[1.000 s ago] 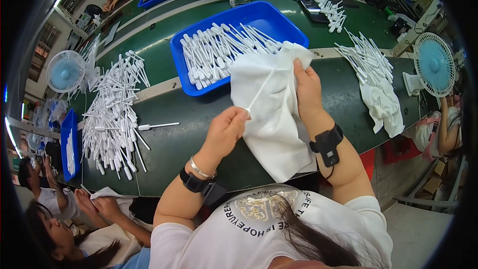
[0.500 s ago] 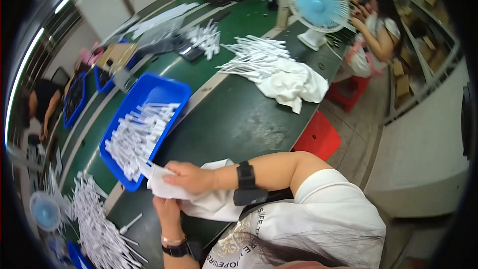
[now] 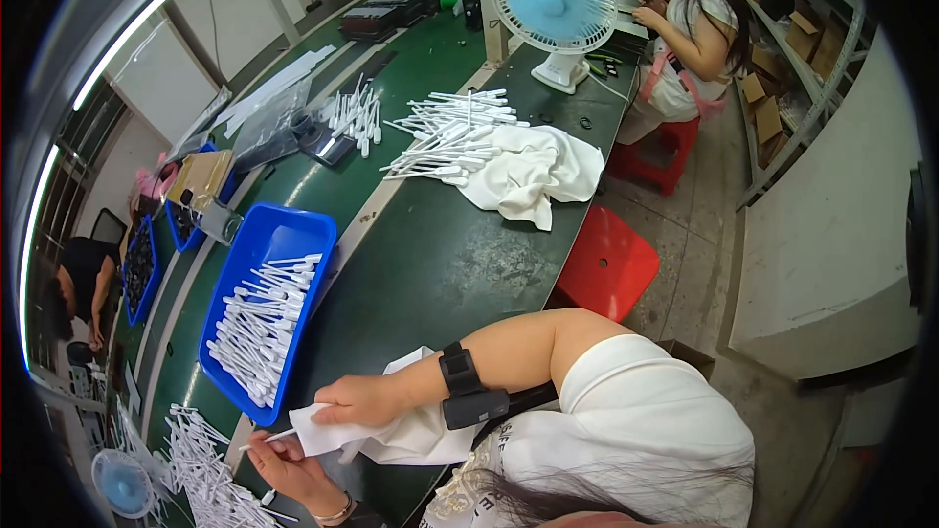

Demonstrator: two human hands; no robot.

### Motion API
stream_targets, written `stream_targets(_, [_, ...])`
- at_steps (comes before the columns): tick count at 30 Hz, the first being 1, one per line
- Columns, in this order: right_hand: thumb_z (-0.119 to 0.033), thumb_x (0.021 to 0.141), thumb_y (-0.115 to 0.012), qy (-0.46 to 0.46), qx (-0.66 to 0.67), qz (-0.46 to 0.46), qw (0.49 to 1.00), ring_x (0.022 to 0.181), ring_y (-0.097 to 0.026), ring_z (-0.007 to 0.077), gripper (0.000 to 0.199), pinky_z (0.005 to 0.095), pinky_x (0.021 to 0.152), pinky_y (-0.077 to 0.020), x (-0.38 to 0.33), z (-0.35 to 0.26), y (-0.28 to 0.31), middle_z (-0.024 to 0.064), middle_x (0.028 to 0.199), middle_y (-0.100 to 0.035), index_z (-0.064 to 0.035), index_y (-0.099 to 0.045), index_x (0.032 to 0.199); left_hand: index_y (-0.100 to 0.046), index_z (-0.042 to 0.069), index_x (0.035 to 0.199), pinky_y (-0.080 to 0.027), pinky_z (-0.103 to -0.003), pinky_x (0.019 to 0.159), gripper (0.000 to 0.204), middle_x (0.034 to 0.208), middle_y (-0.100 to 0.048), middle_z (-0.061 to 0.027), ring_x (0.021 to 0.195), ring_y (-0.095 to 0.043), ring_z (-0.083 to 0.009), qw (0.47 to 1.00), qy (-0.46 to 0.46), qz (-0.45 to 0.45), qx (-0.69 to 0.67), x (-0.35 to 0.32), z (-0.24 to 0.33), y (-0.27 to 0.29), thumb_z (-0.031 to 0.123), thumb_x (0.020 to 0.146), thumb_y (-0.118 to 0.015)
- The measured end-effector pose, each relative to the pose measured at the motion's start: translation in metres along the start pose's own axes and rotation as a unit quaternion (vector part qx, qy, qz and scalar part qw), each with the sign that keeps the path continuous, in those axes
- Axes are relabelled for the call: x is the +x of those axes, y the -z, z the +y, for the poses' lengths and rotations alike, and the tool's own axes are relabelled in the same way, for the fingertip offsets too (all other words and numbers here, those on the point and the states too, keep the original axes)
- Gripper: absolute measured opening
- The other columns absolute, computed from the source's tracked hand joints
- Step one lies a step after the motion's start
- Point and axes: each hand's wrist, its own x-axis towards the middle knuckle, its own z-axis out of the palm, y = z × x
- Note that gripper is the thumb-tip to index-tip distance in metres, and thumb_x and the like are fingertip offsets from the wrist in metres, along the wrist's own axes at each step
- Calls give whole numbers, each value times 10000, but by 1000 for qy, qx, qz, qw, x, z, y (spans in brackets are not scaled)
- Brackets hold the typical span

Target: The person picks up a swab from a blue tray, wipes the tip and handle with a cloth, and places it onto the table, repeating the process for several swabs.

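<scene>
Nearest, the left hand [image 3: 286,464] pinches one thin white plastic stick [image 3: 266,439] by its end, fingers drawn together, while the right hand [image 3: 360,401] is curled shut on a crumpled white cloth [image 3: 381,435] wrapped over the stick's other end above the dark green bench [image 3: 440,264]. This looks like wiping one stick clean, which calls for drawing it steadily through the cloth. Beyond lies a blue plastic tray [image 3: 293,230] of similar sticks.

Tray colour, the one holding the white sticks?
Blue tray, clearest in the head view.
</scene>
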Motion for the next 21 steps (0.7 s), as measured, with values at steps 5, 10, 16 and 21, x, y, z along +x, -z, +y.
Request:
stream_targets(5, [-308, 875, -430, 21, -73, 117, 990, 744, -549, 366, 335, 408, 653, -423, 6, 14, -2, 190, 772, -578, 13, -509, 816, -520, 57, 831, -343, -152, 462, 175, 609, -502, 16, 484, -423, -38, 998, 24, -35, 52, 0, 3, -1, 199, 911, -458])
stream_targets(10, [-333, 889, -413, 141, -225, 130, 955, 719, -544, 343, 328, 396, 644, -424, 7, 24, -34, 179, 739, -555, -23, -494, 816, -514, 63, 808, -378, -175, 500, 184, 626, -507, 0, 535, -469, -65, 991, -38, 3, 125, -18, -24, -23, 211, 907, -469])
stream_targets(16, [-328, 883, -429, 18, -158, -3, 987, 756, -549, 327, 310, 396, 662, -424, 0, 7, -16, 171, 769, -562, -32, -499, 818, -512, 64, 800, -383, -191, 505, 185, 632, -512, -4, 551, -470, -69, 996, -12, 50, 68, -14, -14, -17, 213, 903, -477])
stream_targets(21, [-299, 876, -446, 39, 4, 43, 998, 755, -576, 263, 313, 356, 667, -435, -1, 6, -10, 155, 815, -595, -1, -543, 870, -519, 66, 805, -384, -187, 501, 180, 618, -504, 4, 535, -461, -65, 999, 0, 35, 11, -11, -2, -10, 208, 905, -473])
